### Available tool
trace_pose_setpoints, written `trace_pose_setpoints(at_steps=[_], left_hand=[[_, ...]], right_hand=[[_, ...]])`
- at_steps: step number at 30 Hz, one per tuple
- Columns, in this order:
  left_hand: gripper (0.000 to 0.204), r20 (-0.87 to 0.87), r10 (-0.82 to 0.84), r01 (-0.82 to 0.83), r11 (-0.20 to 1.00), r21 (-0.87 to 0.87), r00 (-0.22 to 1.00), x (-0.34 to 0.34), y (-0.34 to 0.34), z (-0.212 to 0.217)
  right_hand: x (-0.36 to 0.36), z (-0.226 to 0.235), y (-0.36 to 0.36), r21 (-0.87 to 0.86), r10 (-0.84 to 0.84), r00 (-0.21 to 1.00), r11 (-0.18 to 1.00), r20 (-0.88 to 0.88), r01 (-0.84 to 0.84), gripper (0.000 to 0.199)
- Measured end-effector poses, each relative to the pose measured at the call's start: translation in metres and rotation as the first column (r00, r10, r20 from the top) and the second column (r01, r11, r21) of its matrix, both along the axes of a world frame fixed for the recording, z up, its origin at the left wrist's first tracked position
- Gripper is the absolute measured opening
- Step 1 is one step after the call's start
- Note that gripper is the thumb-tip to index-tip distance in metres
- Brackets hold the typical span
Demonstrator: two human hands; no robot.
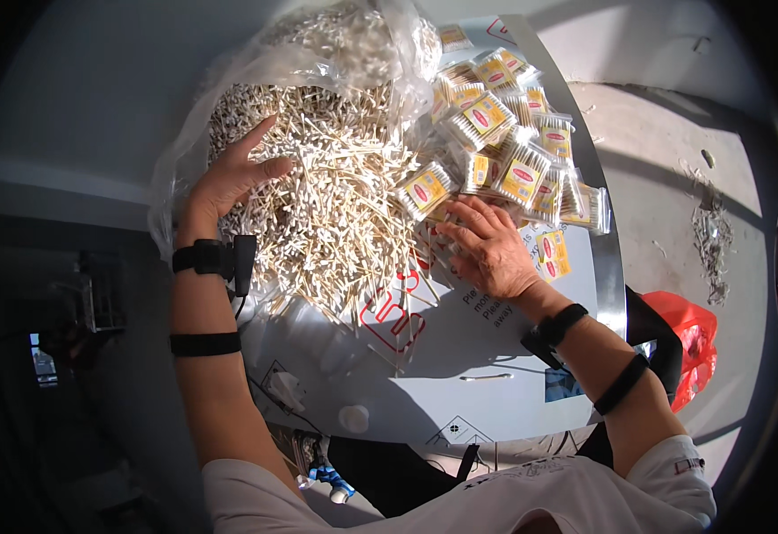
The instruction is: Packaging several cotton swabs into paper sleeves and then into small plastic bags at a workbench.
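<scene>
Cotton swabs (pixel 336 205) lie in a big loose heap on the far left part of a round white table (pixel 460 347), spilling out of a clear plastic bag (pixel 353 44) whose far end is still stuffed with more of them. Left hand (pixel 233 178) rests flat on the left side of the heap, fingers spread open and pointing far, thumb out to the right, gripping nothing. Right hand (pixel 487 245) lies palm down at the right edge of the heap, fingers loosely open and pressed onto the swabs and the table, just near a small clear packet with a yellow label (pixel 425 189). Many more filled packets (pixel 514 133) of the same kind are piled to the right and far right of that hand, reaching to the table's rim. One stray swab (pixel 487 377) lies alone on the near part of the table. Both wrists wear black bands. A red plastic bag (pixel 692 343) sits on the floor to the right, below the table edge.
</scene>
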State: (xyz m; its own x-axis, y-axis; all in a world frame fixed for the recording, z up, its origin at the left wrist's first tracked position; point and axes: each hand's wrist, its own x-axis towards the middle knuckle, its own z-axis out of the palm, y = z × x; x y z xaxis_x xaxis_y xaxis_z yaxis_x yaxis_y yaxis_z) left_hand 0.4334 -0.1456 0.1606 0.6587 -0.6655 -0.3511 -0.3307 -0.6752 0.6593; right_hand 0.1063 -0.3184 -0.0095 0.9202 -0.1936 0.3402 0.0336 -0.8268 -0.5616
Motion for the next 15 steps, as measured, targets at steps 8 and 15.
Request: trace_pose_setpoints(at_steps=[8, 15], left_hand=[[0.079, 0.507, -0.192, 0.033, 0.951, 0.306, 0.840, -0.035, -0.037, -0.069], [0.043, 0.595, 0.114, -0.081, 0.993, -0.083, 0.795, -0.022, -0.018, -0.009]], right_hand=[[0.004, 0.002, 0.005, 0.021, 0.021, 0.999, 1.000, 0.036, -0.022, 0.051], [0.001, -0.001, 0.001, -0.014, 0.003, 1.000, 1.000, 0.025, -0.003, 0.052]])
